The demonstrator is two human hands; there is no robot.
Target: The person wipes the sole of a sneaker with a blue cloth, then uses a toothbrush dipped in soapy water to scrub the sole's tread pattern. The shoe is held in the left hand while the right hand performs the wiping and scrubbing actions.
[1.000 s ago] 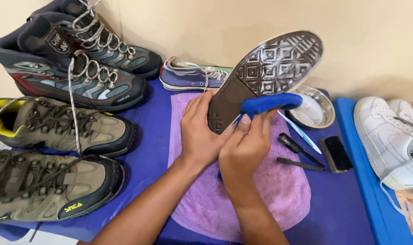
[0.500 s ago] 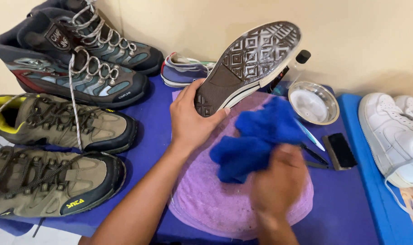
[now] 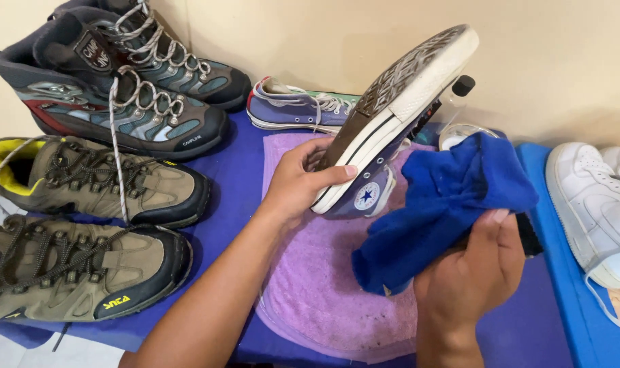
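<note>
My left hand point(image 3: 298, 182) grips a blue canvas sneaker point(image 3: 392, 116) by its heel, holding it tilted above a purple towel point(image 3: 323, 286) with the patterned brown sole facing up and left and the white rubber edge toward me. My right hand point(image 3: 470, 272) holds a bunched blue cloth point(image 3: 446, 204) just right of the sneaker, slightly apart from it. The matching blue sneaker point(image 3: 293, 109) lies on its sole at the back by the wall.
Two dark hiking boots point(image 3: 119, 102) and two olive hiking shoes point(image 3: 85, 225) fill the left of the blue table cover point(image 3: 235, 197). White sneakers point(image 3: 596, 204) sit at the right. A metal bowl point(image 3: 453, 136), a black-capped bottle point(image 3: 462, 86) and a black brush point(image 3: 528, 235) lie behind the cloth.
The sneaker has turned from sole-toward-me to side-on. My right hand pulled the blue cloth off the sole, swung down and right, then lifted it beside the shoe.
</note>
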